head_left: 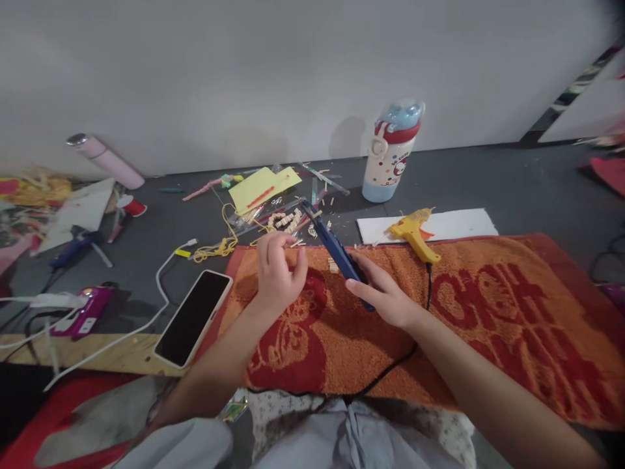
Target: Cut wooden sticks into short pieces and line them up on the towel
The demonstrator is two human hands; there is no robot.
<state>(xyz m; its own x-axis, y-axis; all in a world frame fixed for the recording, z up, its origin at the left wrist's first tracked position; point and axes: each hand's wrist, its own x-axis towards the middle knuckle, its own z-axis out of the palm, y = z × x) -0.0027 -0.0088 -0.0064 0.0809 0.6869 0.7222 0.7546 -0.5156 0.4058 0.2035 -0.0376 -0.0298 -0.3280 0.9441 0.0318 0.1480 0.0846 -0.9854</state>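
Note:
My right hand [385, 296] grips the handles of blue pliers [334, 247], whose jaws point up and left toward a pile of small wooden pieces [286, 221]. My left hand [277, 273] is curled in a pinch just left of the pliers; a thin pale sliver seems to stick out at its fingertips, too small to name. Both hands hover over an orange and red towel [488, 312] spread across my lap and the floor.
A yellow glue gun [414, 233] lies on the towel's far edge beside a white board [454, 225]. A bottle [393, 153] stands behind it. A phone [193, 318], white cable [161, 286], yellow paper [263, 185], yellow string [217, 249] and a pink tube [105, 159] lie to the left.

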